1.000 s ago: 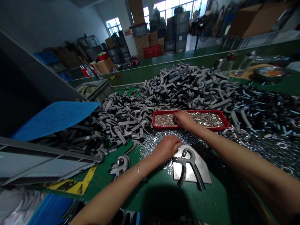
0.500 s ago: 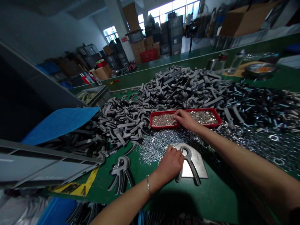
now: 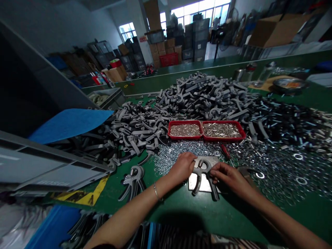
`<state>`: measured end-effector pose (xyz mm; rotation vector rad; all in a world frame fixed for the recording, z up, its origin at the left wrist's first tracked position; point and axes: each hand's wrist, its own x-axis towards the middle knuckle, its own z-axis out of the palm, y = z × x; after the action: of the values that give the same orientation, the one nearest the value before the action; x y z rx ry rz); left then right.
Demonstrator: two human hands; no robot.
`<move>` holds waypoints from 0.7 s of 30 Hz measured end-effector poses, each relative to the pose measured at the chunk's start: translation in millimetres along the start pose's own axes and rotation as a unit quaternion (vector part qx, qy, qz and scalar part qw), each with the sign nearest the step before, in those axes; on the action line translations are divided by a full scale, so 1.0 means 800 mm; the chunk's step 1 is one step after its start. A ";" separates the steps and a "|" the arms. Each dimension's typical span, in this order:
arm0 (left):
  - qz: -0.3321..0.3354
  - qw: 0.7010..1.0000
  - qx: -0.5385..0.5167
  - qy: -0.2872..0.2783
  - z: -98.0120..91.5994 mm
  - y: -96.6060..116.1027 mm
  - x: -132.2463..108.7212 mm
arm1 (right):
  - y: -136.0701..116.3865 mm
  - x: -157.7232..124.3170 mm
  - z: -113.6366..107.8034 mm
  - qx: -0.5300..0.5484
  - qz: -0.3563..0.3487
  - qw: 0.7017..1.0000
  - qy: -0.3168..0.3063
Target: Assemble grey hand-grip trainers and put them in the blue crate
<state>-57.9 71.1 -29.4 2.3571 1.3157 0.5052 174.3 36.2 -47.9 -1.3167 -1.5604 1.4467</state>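
Head view: the left hand [image 3: 183, 166] fingers are curled together on the head of a hand gripper [image 3: 203, 174], the right hand [image 3: 228, 177] fingers pinched at its right arm; whether a small part is held cannot be told; the gripper lies on a metal plate [image 3: 201, 185] on the green table [image 3: 233, 214]; fitting a fastener at the head seems in hand; next, a steady hold and fine alignment are called for; washers [image 3: 176, 155] and a red tray [image 3: 206, 131] lie beyond.
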 end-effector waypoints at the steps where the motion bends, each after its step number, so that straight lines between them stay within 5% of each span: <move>1: -0.009 1.000 0.025 0.016 -0.012 -0.009 0.017 | 0.001 0.002 0.003 -0.026 -0.012 1.000 0.006; 8: -0.103 0.978 0.179 0.028 -0.060 -0.086 0.128 | 0.019 0.022 0.018 -0.275 -0.277 0.919 0.063; 13: -0.152 0.963 0.223 0.013 -0.054 -0.111 0.154 | 0.032 0.025 0.023 -0.297 -0.293 0.905 0.077; 21: -0.172 0.952 0.254 0.016 -0.051 -0.110 0.156 | 0.034 0.026 0.024 -0.366 -0.317 0.873 0.056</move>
<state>-79.3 227.1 -23.5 2.4160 2.0166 0.1019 156.8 46.4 -82.0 -1.0475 -2.2801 0.3601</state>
